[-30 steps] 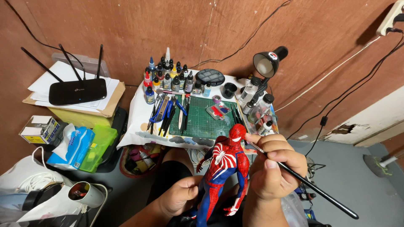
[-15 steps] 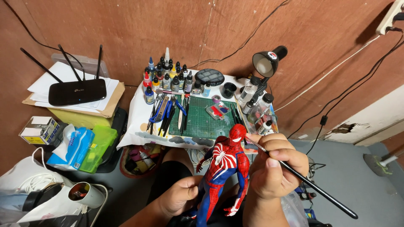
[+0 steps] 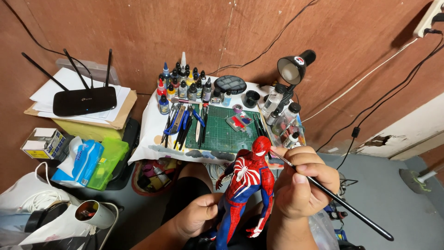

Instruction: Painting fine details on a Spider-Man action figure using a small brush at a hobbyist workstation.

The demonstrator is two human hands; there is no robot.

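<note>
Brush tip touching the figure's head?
Touching. In the head view the brush, held in the right hand, runs up to the red head of the figure and its tip meets the head's side with no visible gap.

figure (image 3: 247, 185): 1 | paintbrush (image 3: 342, 203): 1 | desk lamp (image 3: 292, 69): 1 | router (image 3: 84, 100): 1 | cutting mat (image 3: 217, 134): 1

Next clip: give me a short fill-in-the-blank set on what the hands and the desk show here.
1. The right hand holds a thin black ____ against the figure's head.
2. The left hand grips the red and blue figure by its ____.
3. The cutting mat on the small table is ____ in colour.
4. The black router has ____ antennas.

Missing words: paintbrush; legs; green; three
</note>
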